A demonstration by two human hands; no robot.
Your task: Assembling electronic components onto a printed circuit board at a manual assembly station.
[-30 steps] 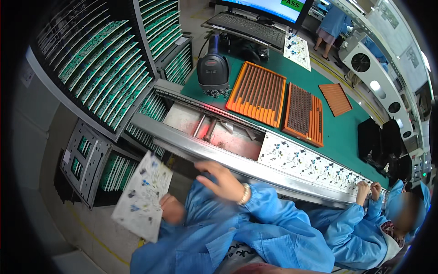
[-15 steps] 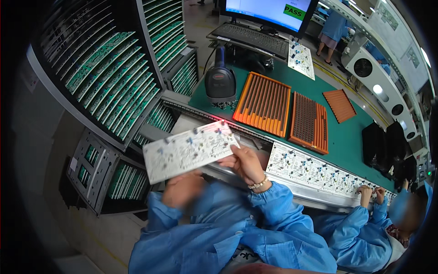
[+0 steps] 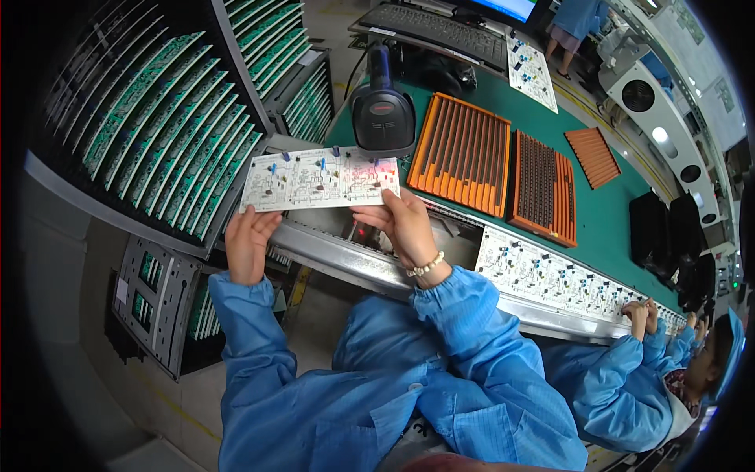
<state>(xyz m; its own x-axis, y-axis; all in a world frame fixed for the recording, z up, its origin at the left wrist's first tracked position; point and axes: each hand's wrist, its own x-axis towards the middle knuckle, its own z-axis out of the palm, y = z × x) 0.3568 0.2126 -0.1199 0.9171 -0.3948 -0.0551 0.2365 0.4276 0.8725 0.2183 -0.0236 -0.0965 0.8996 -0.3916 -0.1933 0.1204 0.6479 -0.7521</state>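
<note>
A white circuit board [image 3: 307, 185] with blue and black components is held up in front of me, roughly level. My left hand [image 3: 250, 245] grips its lower left corner, fingertips at the edge. At its right end my right hand [image 3: 403, 224] pinches the board, thumb on the upper face and the other fingers partly hidden underneath. Just beyond the board's right part stands a black handheld scanner [image 3: 384, 118] in an upright position, overlapping it in view. Red light falls on the board's right end.
Racks of green boards [image 3: 169, 134] stand at the left. On the green bench lie orange slotted trays [image 3: 460, 153] and another white board [image 3: 532, 75]. A row of white boards [image 3: 550, 279] lines the rail at right, where a co-worker's hands [image 3: 641, 315] work. A keyboard [image 3: 440, 35] sits at the back.
The board has moved up and away from me, toward the scanner, and has levelled out. My left hand has come forward from below onto its lower left corner. My right hand keeps its hold.
</note>
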